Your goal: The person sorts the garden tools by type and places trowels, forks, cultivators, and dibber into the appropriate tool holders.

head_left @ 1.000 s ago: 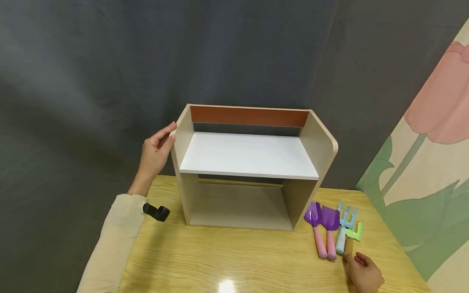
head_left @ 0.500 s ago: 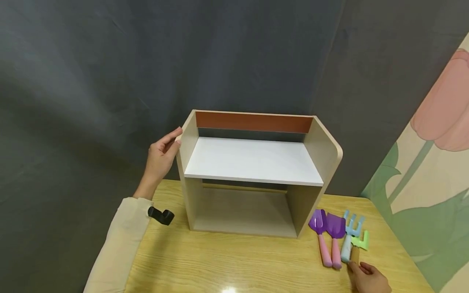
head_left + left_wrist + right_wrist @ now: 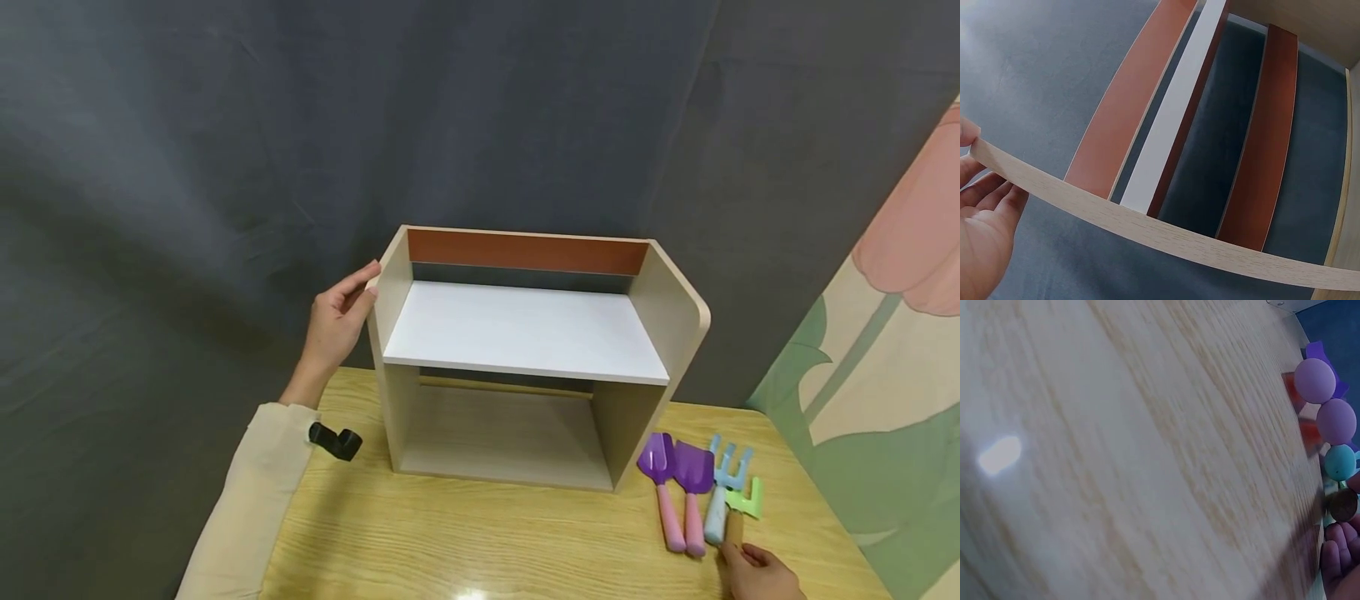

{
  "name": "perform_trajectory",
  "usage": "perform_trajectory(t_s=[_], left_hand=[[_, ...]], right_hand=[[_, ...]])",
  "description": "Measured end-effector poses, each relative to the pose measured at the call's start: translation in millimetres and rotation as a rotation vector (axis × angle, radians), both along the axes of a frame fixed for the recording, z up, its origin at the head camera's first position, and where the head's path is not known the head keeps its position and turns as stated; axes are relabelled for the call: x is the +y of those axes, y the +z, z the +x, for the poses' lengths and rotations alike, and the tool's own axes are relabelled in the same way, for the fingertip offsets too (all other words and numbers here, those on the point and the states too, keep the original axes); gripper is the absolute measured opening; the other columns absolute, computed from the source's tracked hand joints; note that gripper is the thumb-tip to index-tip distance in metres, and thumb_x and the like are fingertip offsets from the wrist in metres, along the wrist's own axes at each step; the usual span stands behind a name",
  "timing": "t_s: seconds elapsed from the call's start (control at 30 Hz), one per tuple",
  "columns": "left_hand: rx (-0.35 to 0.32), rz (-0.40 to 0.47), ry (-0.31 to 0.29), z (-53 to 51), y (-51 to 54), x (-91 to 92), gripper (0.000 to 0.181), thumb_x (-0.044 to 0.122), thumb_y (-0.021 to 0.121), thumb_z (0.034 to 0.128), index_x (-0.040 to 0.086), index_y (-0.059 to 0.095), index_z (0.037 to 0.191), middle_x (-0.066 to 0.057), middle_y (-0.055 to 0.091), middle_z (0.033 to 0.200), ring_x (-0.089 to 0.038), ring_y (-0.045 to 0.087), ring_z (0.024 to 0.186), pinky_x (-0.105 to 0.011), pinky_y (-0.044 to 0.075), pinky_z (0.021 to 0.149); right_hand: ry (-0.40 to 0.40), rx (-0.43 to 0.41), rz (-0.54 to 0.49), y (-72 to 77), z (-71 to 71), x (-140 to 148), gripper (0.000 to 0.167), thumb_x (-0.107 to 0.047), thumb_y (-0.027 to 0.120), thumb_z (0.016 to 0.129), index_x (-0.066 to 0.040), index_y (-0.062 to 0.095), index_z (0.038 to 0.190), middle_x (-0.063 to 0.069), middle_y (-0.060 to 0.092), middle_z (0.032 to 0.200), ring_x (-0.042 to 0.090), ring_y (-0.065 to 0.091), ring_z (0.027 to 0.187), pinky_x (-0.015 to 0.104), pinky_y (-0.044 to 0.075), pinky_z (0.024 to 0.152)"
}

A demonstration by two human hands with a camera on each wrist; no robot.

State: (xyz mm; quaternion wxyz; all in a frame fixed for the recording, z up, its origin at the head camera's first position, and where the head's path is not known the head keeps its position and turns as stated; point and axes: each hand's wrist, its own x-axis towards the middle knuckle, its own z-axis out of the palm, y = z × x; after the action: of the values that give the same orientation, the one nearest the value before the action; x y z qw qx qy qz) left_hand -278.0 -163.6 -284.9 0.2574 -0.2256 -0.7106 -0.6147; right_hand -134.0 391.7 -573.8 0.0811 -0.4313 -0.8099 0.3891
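Note:
A small wooden shelf unit [image 3: 525,329] with a white middle board stands on the table. My left hand [image 3: 335,323] pinches the upper front edge of its left side panel [image 3: 1116,215], thumb on one face and fingers on the other. At the table's right, my right hand [image 3: 761,573] holds the end of the brown handle [image 3: 734,528] of a small green hand rake [image 3: 746,500] between thumb and fingers. In the right wrist view that handle's round end [image 3: 1342,505] shows between the fingertips. The rake lies beside a light blue hand fork [image 3: 717,508].
Two purple trowels, one narrower [image 3: 658,458] and one broader [image 3: 694,468], lie with pink handles left of the fork, close to the shelf's right side. A dark curtain [image 3: 525,108] hangs behind the wooden table [image 3: 420,533]. A flower-patterned panel [image 3: 900,400] borders the right.
The whole scene has shifted slightly right and down in the head view. Both hands keep their places on the shelf panel and the rake handle.

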Motion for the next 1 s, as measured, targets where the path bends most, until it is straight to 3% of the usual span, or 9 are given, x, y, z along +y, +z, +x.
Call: perform_trajectory(t_s=[0.1, 0.23, 0.47, 0.57, 0.7, 0.87, 1.0], left_hand=[[-0.009, -0.028, 0.008, 9.5, 7.4, 3.6, 0.034, -0.007, 0.051, 0.0954, -0.018, 0.051, 0.128, -0.027, 0.048, 0.137, -0.033, 0.046, 0.128, -0.023, 0.039, 0.099], [-0.012, -0.038, 0.008, 8.7, 7.1, 4.2, 0.034, -0.008, 0.051, 0.0952, -0.017, 0.052, 0.127, -0.026, 0.049, 0.136, -0.034, 0.045, 0.129, -0.024, 0.039, 0.099], [0.004, -0.005, -0.015, -13.4, -10.2, -2.3, 0.034, -0.003, 0.054, 0.0960, -0.010, 0.055, 0.130, -0.019, 0.051, 0.138, -0.027, 0.046, 0.129, -0.025, 0.039, 0.100], [0.009, -0.014, -0.010, -15.7, -11.8, -3.5, 0.034, -0.001, 0.055, 0.0965, -0.008, 0.056, 0.130, -0.018, 0.052, 0.138, -0.026, 0.047, 0.129, -0.026, 0.039, 0.101], [0.006, -0.023, -0.005, -14.3, -10.4, -3.9, 0.034, -0.002, 0.054, 0.0964, -0.009, 0.056, 0.129, -0.018, 0.052, 0.138, -0.026, 0.047, 0.128, -0.025, 0.039, 0.100], [0.007, -0.027, -0.007, -7.0, -4.9, -1.4, 0.034, -0.006, 0.053, 0.0952, -0.013, 0.054, 0.128, -0.024, 0.050, 0.136, -0.032, 0.046, 0.128, -0.026, 0.039, 0.100], [0.008, -0.029, 0.001, -8.1, -5.6, -0.6, 0.034, -0.005, 0.054, 0.0955, -0.012, 0.055, 0.128, -0.022, 0.051, 0.136, -0.029, 0.047, 0.128, -0.025, 0.040, 0.100]], right_hand=[[-0.005, -0.023, -0.002, 0.5, -1.1, -0.1, 0.069, -0.053, 0.062, 0.085, 0.009, 0.058, 0.117, 0.018, 0.068, 0.084, 0.027, 0.060, 0.069, 0.039, 0.041, 0.062], [-0.017, -0.079, -0.016, -1.4, -2.3, 0.4, 0.071, -0.054, 0.058, 0.086, 0.008, 0.055, 0.121, 0.024, 0.065, 0.100, 0.036, 0.061, 0.083, 0.046, 0.043, 0.069], [-0.062, -0.073, -0.041, -4.7, -3.2, -1.2, 0.067, -0.049, 0.060, 0.086, 0.008, 0.054, 0.121, 0.026, 0.062, 0.106, 0.041, 0.058, 0.092, 0.052, 0.043, 0.074], [-0.081, -0.054, -0.053, -5.0, -3.4, -2.8, 0.064, -0.045, 0.061, 0.086, 0.008, 0.055, 0.121, 0.025, 0.063, 0.102, 0.042, 0.057, 0.092, 0.052, 0.043, 0.074], [-0.122, -0.009, -0.078, -5.3, -4.3, -4.7, 0.059, -0.039, 0.063, 0.085, 0.008, 0.056, 0.121, 0.025, 0.063, 0.098, 0.040, 0.058, 0.088, 0.049, 0.043, 0.070], [-0.183, 0.077, -0.111, -7.9, -4.3, -4.6, 0.057, -0.031, 0.065, 0.082, 0.010, 0.056, 0.121, 0.029, 0.062, 0.100, 0.038, 0.060, 0.080, 0.038, 0.042, 0.058], [-0.230, 0.108, -0.118, -12.6, -4.0, -2.5, 0.060, -0.031, 0.063, 0.081, 0.011, 0.056, 0.124, 0.031, 0.062, 0.100, 0.038, 0.059, 0.082, 0.028, 0.038, 0.049]])
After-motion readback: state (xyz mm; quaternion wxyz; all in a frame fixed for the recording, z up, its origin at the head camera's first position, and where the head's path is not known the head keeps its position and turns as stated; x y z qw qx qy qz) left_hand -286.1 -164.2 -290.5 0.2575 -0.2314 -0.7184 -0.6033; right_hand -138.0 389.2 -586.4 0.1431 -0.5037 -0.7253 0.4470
